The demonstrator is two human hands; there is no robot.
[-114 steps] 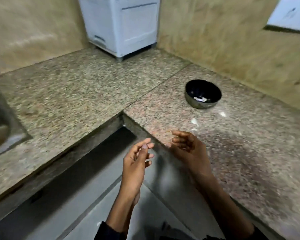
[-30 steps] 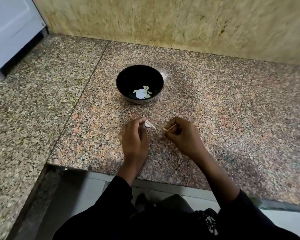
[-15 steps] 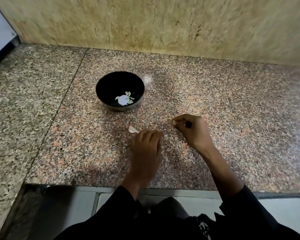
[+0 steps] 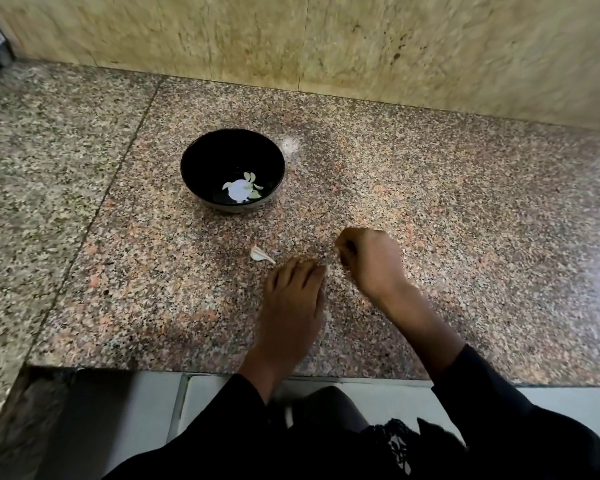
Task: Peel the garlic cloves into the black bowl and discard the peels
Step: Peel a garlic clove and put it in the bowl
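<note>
- While the right hand (image 4: 371, 259) is curled into a loose fist above the granite counter (image 4: 465, 237), thumb and fingertips are pressed together at its front; something tiny may be pinched there, likely a scrap of skin, but I cannot tell.
- Palm down, the left hand (image 4: 293, 299) lies on the stone just beside it, fingers straight and together, gripping nothing; it looks placed to sweep or gather loose bits.
- Just ahead of those fingertips lies a pale garlic piece (image 4: 261, 254), apart from both hands; whether it is a clove or a shed peel is unclear.
- Farther back stands the black bowl (image 4: 201, 161), upright, with a few peeled cloves (image 4: 243, 190) at its bottom, kept near, probably so each clove drops in with a short reach.
- Both forearms come out of dark sleeves (image 4: 492, 386) at the counter's near edge.
</note>
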